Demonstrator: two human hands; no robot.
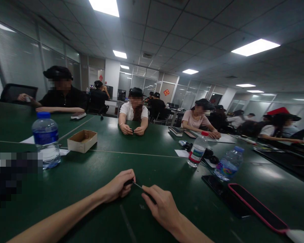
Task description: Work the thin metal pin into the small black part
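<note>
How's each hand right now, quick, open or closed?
Left hand: closed, holding a small black piece.
Right hand: half curled, at the end of a thin rod; can't tell if it's pinching.

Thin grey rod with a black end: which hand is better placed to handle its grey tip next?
Probably the right hand: its fingertips are at the tip of the grey rod, while the left hand is closed around the black end.
</note>
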